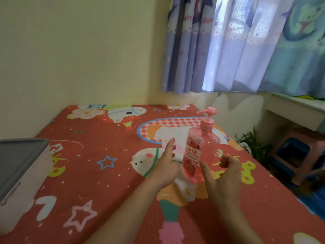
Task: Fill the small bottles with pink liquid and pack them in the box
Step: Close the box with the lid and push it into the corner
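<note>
A pink pump bottle (200, 147) with pink liquid and a rose label stands upright on the red patterned cloth (105, 173), right of centre. My left hand (166, 164) is just left of the bottle, fingers stretched out and close to its side. My right hand (223, 173) is just right of the bottle's base, fingers loosely curled and holding nothing. Neither hand grips the bottle. A white box with a grey lid (19, 176) sits at the left edge, lid closed. No small bottles are in view.
Yellow walls close off the surface at the back and left. A purple curtain (237, 46) hangs at the back right. Off the right edge stand a white desk (295, 111), a pink stool (299, 155) and a green plant (253, 145).
</note>
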A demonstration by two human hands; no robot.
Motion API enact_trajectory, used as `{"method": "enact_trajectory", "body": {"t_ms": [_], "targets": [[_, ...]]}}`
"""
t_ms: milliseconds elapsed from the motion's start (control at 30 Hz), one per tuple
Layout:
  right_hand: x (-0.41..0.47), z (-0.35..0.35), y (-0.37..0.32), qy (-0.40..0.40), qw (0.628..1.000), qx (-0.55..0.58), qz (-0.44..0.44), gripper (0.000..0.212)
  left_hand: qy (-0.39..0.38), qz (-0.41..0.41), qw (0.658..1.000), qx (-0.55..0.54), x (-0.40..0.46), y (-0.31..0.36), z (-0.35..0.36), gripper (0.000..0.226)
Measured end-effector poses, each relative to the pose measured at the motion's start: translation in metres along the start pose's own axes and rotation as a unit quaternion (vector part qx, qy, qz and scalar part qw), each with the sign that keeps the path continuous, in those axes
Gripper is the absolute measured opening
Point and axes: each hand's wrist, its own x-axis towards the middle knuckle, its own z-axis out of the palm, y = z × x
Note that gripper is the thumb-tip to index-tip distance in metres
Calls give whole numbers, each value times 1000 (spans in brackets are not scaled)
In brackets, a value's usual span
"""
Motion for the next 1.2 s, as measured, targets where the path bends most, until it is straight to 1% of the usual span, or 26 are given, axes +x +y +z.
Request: {"method": "enact_trajectory", "body": {"t_ms": [100,167,200,367,433,533,667,767,867,967,1033,1200], "targets": [[-3,2,6,-57,998,-16,10,87,-36,-15,999,-10,6,2,6,88],[-3,4,10,-94,995,-25,20,95,-53,-21,998,-9,8,2,9,93],[-3,5,11,-105,994,-30,21,97,-58,-22,998,-3,9,2,10,91],[0,13,16,-124,991,-42,26,92,-71,-19,997,22,12,-3,13,74],[0,13,16,-122,992,-24,21,87,-59,-10,998,36,13,-4,13,67],[2,13,18,-147,989,7,9,86,-31,3,999,45,12,-5,10,56],[4,13,14,-187,982,13,-25,88,-6,24,997,79,8,-8,-1,64],[4,15,5,-224,972,54,-42,86,-21,47,994,97,3,-12,-12,66],[2,21,1,-266,959,83,-38,86,-31,45,992,114,-3,-16,-23,73],[0,28,-5,-306,948,84,-36,93,-27,55,991,116,-12,-18,-32,67],[-1,34,-13,-325,941,88,-35,95,-5,59,990,125,-20,-18,-40,60],[-11,49,-36,-371,917,137,-48,93,61,76,985,144,-39,-24,-61,54]]}}
